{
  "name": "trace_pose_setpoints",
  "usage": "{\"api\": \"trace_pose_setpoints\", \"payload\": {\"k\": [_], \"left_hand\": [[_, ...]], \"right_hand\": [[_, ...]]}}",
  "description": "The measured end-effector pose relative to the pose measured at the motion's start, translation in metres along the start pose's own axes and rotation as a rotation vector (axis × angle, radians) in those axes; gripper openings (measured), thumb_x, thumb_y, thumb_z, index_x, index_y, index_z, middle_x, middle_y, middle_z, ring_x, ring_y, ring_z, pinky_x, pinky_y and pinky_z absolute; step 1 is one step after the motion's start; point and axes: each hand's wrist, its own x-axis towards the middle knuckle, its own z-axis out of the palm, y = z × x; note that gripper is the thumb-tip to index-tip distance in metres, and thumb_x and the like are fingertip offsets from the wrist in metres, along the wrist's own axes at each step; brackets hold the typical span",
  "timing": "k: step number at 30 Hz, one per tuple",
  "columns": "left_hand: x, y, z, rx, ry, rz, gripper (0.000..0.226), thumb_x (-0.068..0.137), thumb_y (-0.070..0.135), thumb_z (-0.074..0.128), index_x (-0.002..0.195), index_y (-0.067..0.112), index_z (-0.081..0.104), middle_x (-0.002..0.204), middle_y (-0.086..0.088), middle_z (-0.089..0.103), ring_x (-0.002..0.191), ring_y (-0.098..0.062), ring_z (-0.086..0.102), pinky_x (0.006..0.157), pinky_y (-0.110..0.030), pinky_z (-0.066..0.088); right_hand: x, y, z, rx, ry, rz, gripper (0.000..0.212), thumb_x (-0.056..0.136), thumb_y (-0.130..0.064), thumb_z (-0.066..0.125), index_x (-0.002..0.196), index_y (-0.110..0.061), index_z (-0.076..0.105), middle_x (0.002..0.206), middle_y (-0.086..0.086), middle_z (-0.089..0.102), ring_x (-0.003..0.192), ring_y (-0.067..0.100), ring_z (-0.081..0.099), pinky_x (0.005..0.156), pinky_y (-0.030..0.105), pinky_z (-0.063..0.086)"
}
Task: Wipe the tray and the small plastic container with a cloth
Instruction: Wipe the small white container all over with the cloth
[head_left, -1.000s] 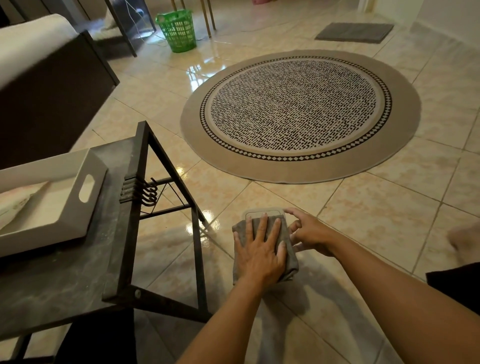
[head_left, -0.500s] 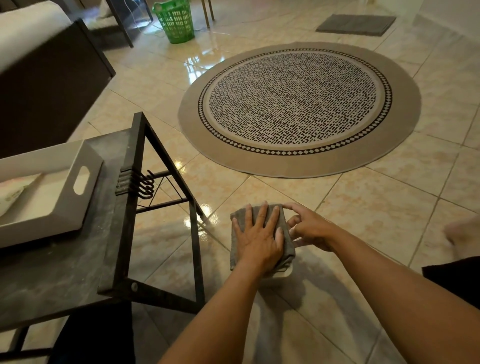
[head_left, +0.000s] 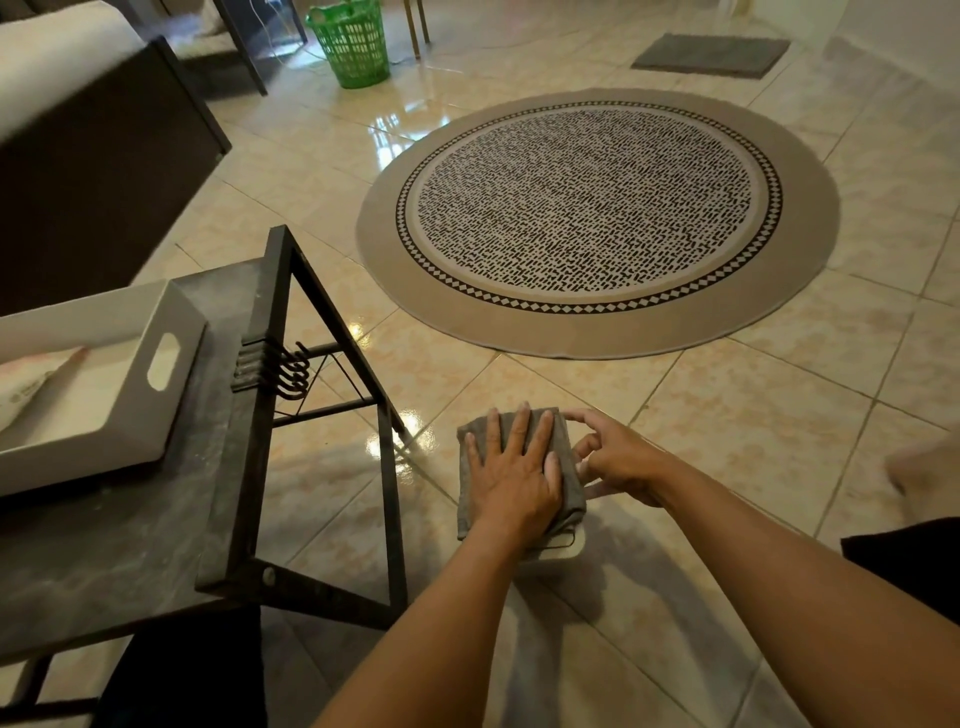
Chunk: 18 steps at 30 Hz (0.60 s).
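A small white plastic container (head_left: 563, 545) rests on the tiled floor, almost wholly covered by a folded grey cloth (head_left: 569, 467). My left hand (head_left: 511, 473) lies flat on the cloth with fingers spread, pressing it onto the container. My right hand (head_left: 618, 462) grips the container's right side, its index finger reaching over the far corner. A white tray (head_left: 176, 332) with a cut-out handle stands on the dark table at the left.
The dark metal-framed table (head_left: 249, 467) with hooks on its edge stands left of my hands. A round patterned rug (head_left: 597, 218) lies ahead. Farther off are a green basket (head_left: 353, 44), a grey mat (head_left: 711, 54) and a dark sofa (head_left: 93, 156).
My left hand has slid the cloth toward me over the container; the far edge that showed is covered and the near corner now peeks out. My right hand keeps its hold.
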Motion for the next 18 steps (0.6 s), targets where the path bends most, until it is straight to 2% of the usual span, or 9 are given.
{"api": "trace_pose_setpoints", "payload": {"k": [4,6,8,13,15,18], "left_hand": [[-0.013,0.001,0.003,0.003,0.002,-0.015,0.061,0.102,0.048,0.018,0.155,0.036,-0.011,0.161,0.007,-0.022,0.146,-0.028,-0.029,0.114,-0.054,-0.023],[-0.012,0.009,0.005,-0.002,-0.007,0.0,0.061,0.102,0.047,0.018,0.155,0.036,-0.011,0.161,0.007,-0.022,0.146,-0.029,-0.028,0.112,-0.053,-0.025],[-0.005,0.013,0.003,0.0,-0.008,0.016,0.06,0.102,0.046,0.018,0.155,0.036,-0.01,0.162,0.006,-0.02,0.147,-0.029,-0.026,0.114,-0.053,-0.023],[-0.006,-0.004,-0.002,0.0,0.018,-0.043,0.062,0.098,0.054,0.012,0.154,0.039,-0.009,0.161,0.005,-0.022,0.147,-0.028,-0.026,0.117,-0.057,-0.016],[-0.019,-0.004,0.002,-0.019,0.028,-0.063,0.063,0.094,0.056,0.006,0.153,0.041,-0.011,0.161,0.005,-0.022,0.146,-0.028,-0.028,0.116,-0.056,-0.017],[-0.024,0.007,0.01,-0.011,0.023,-0.042,0.06,0.098,0.053,0.012,0.153,0.043,-0.011,0.163,0.007,-0.019,0.146,-0.028,-0.029,0.115,-0.057,-0.02]], "right_hand": [[0.002,-0.001,0.001,-0.007,0.01,-0.001,0.079,0.082,0.021,0.051,0.144,-0.025,0.039,0.096,0.023,0.06,0.087,0.027,0.066,0.07,0.041,0.063],[0.001,-0.001,0.0,-0.016,0.007,-0.002,0.079,0.082,0.022,0.049,0.144,-0.025,0.039,0.107,0.032,0.062,0.089,0.029,0.067,0.068,0.04,0.063],[0.0,-0.001,0.0,-0.014,0.008,-0.006,0.079,0.083,0.022,0.047,0.145,-0.026,0.038,0.115,0.034,0.062,0.091,0.031,0.067,0.067,0.04,0.063],[0.001,0.003,0.001,0.028,0.023,-0.007,0.078,0.084,0.021,0.052,0.146,-0.025,0.039,0.091,0.017,0.06,0.085,0.026,0.066,0.069,0.041,0.063],[0.002,0.004,0.002,0.029,0.029,-0.01,0.078,0.083,0.021,0.053,0.145,-0.025,0.04,0.09,0.016,0.059,0.085,0.026,0.065,0.068,0.04,0.063],[0.002,0.004,0.002,0.017,0.03,-0.007,0.079,0.082,0.022,0.051,0.144,-0.026,0.04,0.092,0.017,0.061,0.084,0.025,0.065,0.067,0.039,0.063]]}}
